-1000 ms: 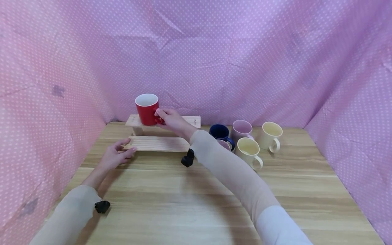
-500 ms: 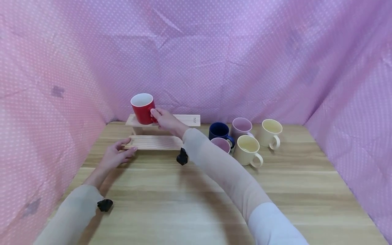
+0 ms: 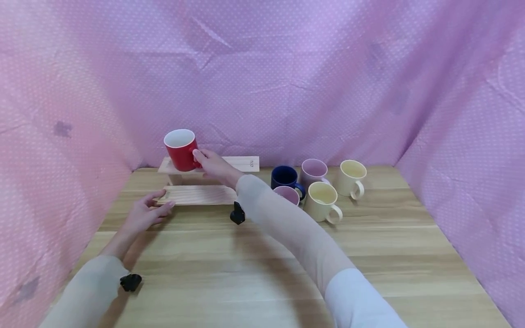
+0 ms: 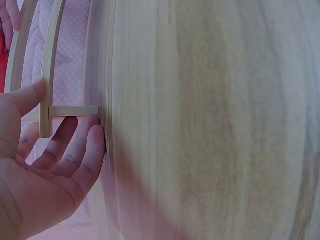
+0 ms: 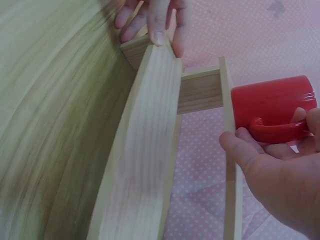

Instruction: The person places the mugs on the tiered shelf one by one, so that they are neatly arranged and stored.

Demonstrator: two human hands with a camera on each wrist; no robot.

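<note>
A red mug [image 3: 180,157] with a white inside is at the left end of the upper shelf [image 3: 242,163] of a small two-tier wooden rack. My right hand [image 3: 218,168] holds it by the handle, fingers hooked round it. In the right wrist view the mug's base [image 5: 239,107] is at the shelf's surface; whether it bears fully on it I cannot tell. My left hand [image 3: 143,213] grips the left end of the lower shelf [image 3: 201,195]. In the left wrist view its thumb lies on the board's edge while the fingers touch the side support [image 4: 75,111].
Right of the rack stand a navy mug [image 3: 278,183], two pink mugs, one behind [image 3: 313,168] and one in front [image 3: 287,195] partly hidden by my right sleeve, and two cream mugs [image 3: 316,208]. A dotted pink cloth [image 3: 262,91] encloses the wooden table [image 3: 369,255].
The red mug has moved left along the upper shelf in my right hand. My left hand keeps its place on the rack. The head view has shifted slightly.
</note>
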